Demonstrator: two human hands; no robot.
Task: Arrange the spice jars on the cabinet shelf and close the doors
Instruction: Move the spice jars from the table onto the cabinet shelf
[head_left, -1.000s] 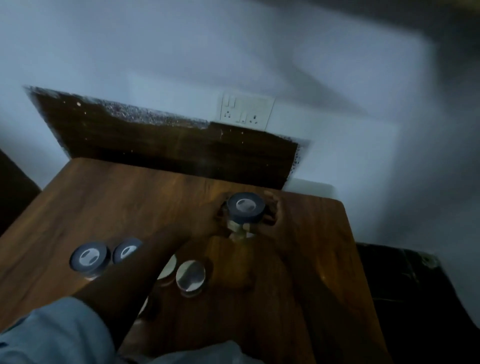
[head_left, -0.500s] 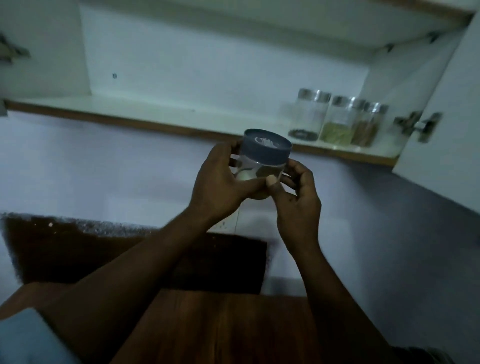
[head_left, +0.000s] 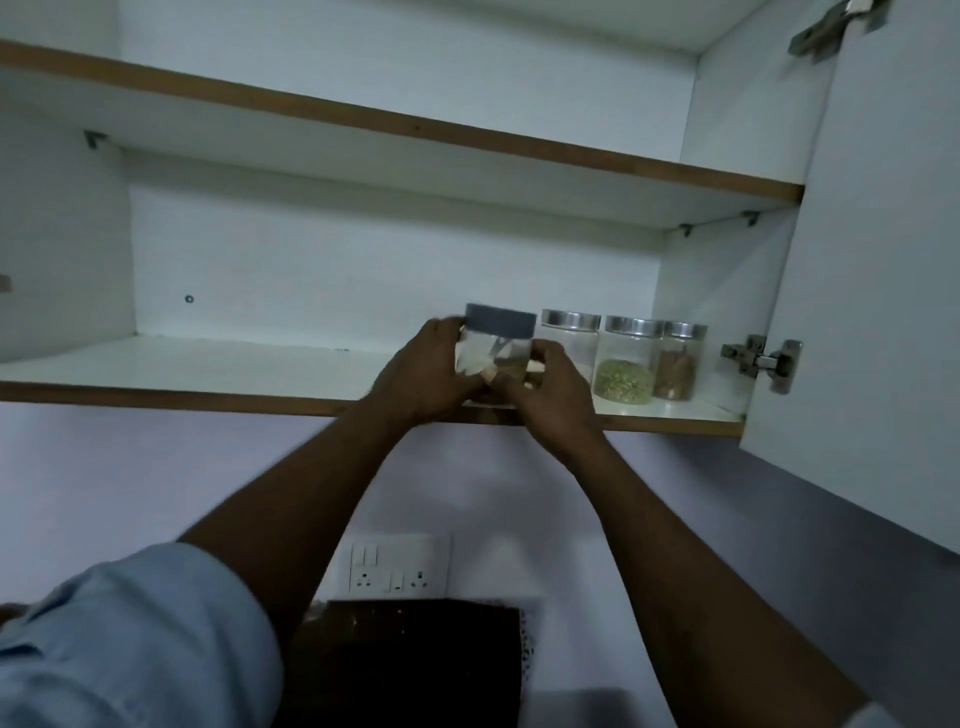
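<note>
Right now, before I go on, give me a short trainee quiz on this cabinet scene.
1. True or false: the white cabinet door on the right is shut.
2. How many silver-lidded glass jars stand on the white lower shelf, right of the grey-lidded clear jar?
3. What grips the grey-lidded jar? A left hand alone; B right hand alone; C both hands.
Key: 1 false, it stands open. 2 three. 3 C.
</note>
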